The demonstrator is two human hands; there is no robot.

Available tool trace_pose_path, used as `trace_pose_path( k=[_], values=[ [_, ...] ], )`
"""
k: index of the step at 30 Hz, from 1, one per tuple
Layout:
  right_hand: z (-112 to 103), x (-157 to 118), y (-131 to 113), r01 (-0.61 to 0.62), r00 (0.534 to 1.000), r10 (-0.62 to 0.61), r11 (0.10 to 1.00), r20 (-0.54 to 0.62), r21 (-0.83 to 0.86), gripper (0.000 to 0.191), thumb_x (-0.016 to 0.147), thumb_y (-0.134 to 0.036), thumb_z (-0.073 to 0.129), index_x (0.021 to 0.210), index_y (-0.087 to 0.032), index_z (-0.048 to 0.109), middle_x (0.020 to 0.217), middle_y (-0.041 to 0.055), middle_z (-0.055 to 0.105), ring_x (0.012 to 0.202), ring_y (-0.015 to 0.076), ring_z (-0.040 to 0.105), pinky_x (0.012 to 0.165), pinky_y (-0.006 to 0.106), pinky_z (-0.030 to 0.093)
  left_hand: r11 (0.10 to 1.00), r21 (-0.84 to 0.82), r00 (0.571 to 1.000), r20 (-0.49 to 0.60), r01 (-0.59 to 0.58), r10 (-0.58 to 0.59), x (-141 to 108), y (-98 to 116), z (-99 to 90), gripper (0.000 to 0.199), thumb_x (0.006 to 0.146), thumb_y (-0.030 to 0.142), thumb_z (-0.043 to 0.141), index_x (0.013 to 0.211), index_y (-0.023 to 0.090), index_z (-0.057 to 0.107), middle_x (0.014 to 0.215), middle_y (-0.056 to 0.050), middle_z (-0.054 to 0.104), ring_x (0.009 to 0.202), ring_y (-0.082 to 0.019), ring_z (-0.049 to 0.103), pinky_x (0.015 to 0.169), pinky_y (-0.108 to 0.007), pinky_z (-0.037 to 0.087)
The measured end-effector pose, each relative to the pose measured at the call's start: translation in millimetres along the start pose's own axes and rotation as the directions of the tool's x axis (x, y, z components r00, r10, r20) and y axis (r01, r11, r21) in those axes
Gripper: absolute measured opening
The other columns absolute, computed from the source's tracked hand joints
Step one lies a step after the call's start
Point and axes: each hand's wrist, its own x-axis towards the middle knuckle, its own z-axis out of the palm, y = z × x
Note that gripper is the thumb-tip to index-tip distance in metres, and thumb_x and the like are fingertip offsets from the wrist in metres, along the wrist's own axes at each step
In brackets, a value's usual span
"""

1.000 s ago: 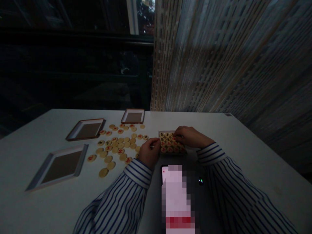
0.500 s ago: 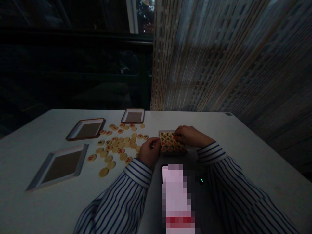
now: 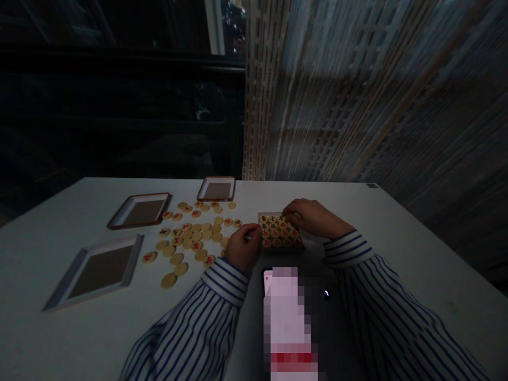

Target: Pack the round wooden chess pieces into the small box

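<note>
The left hand [image 3: 243, 247] was at the left edge of one rectangular box [image 3: 271, 214], the right hand [image 3: 311, 217] over its far right corner; hands apart, grips unclear. Round xiangqi pieces [image 3: 274, 233] packed it; dozens lay loose near three shallow trays [image 3: 103, 270].

Just the one cam here, worn on the head, facing 12 o'clock and tipped down over the white table [image 3: 408, 238]. It sat above the near side, fairly close to the left hand [image 3: 243, 247] at 6 o'clock in frame and right hand [image 3: 313, 218] around 4. Further off, it caught dark glass [image 3: 119, 121] toward 10 and the curtain [image 3: 337, 95] toward 1.
</note>
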Motion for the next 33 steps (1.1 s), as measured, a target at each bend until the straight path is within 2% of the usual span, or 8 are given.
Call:
trace_pose_path(
  k=[8,16,21,25,29,33],
  values=[
    [-10,-2,-7,-0.021,0.987,0.02,1.0,-0.156,-0.002,0.029,0.086,-0.023,0.037,0.102,-0.016,0.06,0.103,0.0079,0.062,0.096,0.0189,0.053,0.084,0.03,0.036,1.0,0.005,1.0,0.004,-0.018,0.018,0,3,0.2,0.023,0.073,0.03,0.053,0.083,0.014,0.065,0.075,-0.006,0.066,0.07,-0.016,0.061,0.062,-0.026,0.048],
    [-18,-9,-21,-0.064,0.982,0.062,0.998,-0.178,-0.007,0.032,0.086,-0.025,0.037,0.109,-0.017,0.058,0.107,0.0081,0.061,0.099,0.0199,0.053,0.086,0.031,0.037,0.998,-0.055,0.999,0.029,-0.024,0.026,1,-10,3.1,0.023,0.073,0.029,0.055,0.089,0.018,0.065,0.082,-0.007,0.068,0.076,-0.018,0.062,0.068,-0.03,0.05],
    [-6,-16,-16,-0.199,0.965,0.203,0.979,-0.165,0.04,0.037,0.086,-0.023,0.034,0.115,-0.013,0.054,0.112,0.0104,0.06,0.102,0.0199,0.055,0.087,0.028,0.038,0.999,-0.037,1.0,0.002,-0.024,0.024,0,-10,3.8,0.019,0.069,0.024,0.059,0.086,0.019,0.067,0.082,-0.007,0.069,0.078,-0.019,0.063,0.07,-0.031,0.05],
    [10,-28,-11,-0.295,0.947,0.305,0.95,-0.104,0.103,0.038,0.086,-0.023,0.032,0.113,-0.011,0.056,0.11,0.0119,0.062,0.1,0.0207,0.057,0.085,0.028,0.04,0.999,-0.022,0.999,0.014,-0.037,0.037,0,-10,3.1,0.019,0.069,0.022,0.059,0.086,0.018,0.066,0.085,-0.007,0.069,0.081,-0.02,0.063,0.073,-0.033,0.05],
    [23,-39,-12,-0.275,0.956,0.291,0.931,-0.035,0.239,0.035,0.086,-0.024,0.032,0.105,-0.015,0.06,0.105,0.0098,0.064,0.095,0.0192,0.059,0.078,0.025,0.042,0.998,-0.015,0.997,0.046,-0.053,0.054,0,-13,3.1,0.022,0.07,0.023,0.058,0.09,0.018,0.065,0.089,-0.008,0.068,0.084,-0.02,0.063,0.076,-0.033,0.049],
    [31,-44,-14,-0.256,0.958,0.285,0.904,-0.037,0.342,0.036,0.087,-0.027,0.032,0.105,-0.016,0.06,0.101,0.0091,0.066,0.092,0.0187,0.06,0.075,0.025,0.043,0.999,0.004,0.997,0.066,-0.035,0.035,0,-16,3.7,0.026,0.073,0.025,0.054,0.097,0.016,0.063,0.092,-0.009,0.067,0.087,-0.02,0.062,0.079,-0.034,0.048]
  ],
)
